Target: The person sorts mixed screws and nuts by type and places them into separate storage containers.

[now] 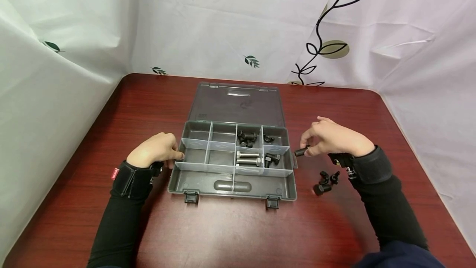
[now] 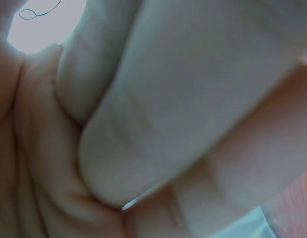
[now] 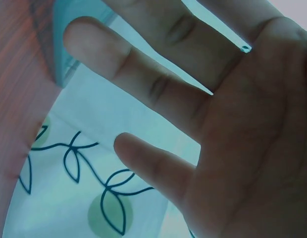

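Observation:
A grey plastic compartment box lies on the table with its lid folded back. My left hand grips the box's left wall, thumb over the rim; curled fingers fill the left wrist view. Just beyond the box's right edge, my right hand pinches a short black bolt between thumb and fingers. In the right wrist view its other fingers are spread, and the bolt is hidden. Silver bolts lie in a middle compartment, with black bolts in the one beside it.
Black fasteners and small black pieces occupy two back compartments. To the right of the box, a few loose black fasteners sit on the red-brown table. White patterned cloth hangs behind and at both sides.

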Action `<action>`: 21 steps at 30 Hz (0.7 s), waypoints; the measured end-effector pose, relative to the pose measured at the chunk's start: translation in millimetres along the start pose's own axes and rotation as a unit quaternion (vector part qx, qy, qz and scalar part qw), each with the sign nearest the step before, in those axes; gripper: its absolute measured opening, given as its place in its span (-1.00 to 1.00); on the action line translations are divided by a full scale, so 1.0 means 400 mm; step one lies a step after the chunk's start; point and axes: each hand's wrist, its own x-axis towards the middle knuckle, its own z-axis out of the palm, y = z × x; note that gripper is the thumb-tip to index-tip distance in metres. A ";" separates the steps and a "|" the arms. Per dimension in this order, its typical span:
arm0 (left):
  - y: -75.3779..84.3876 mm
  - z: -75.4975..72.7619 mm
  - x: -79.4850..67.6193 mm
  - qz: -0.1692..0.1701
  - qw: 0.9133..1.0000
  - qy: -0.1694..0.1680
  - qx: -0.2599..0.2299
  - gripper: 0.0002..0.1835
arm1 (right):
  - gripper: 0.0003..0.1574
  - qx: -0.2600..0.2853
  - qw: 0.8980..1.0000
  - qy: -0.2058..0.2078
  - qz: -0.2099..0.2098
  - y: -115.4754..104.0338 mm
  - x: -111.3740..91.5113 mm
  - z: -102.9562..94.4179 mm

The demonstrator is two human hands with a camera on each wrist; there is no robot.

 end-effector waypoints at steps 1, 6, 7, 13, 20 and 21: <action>0.000 0.000 0.000 0.001 1.000 0.001 0.000 -0.73 | -0.85 0.002 1.000 0.000 -0.005 -0.003 0.007 -0.001; -0.001 0.001 0.001 0.002 1.000 0.001 -0.002 -0.73 | -0.86 0.034 0.999 -0.008 -0.011 -0.018 0.037 -0.007; -0.001 0.001 0.001 0.002 1.000 0.001 -0.004 -0.73 | -0.87 0.042 0.999 -0.013 -0.009 -0.021 0.042 -0.009; -0.002 0.000 0.000 0.004 1.000 0.002 -0.010 -0.73 | -0.90 0.056 0.998 -0.025 0.001 -0.041 0.068 -0.023; -0.003 0.000 0.001 -0.002 1.000 0.001 -0.006 -0.73 | -0.87 0.033 0.999 -0.020 0.005 -0.053 0.092 -0.032; -0.004 0.001 0.001 -0.003 1.000 0.001 -0.005 -0.73 | -0.87 0.029 0.999 -0.020 0.005 -0.054 0.094 -0.033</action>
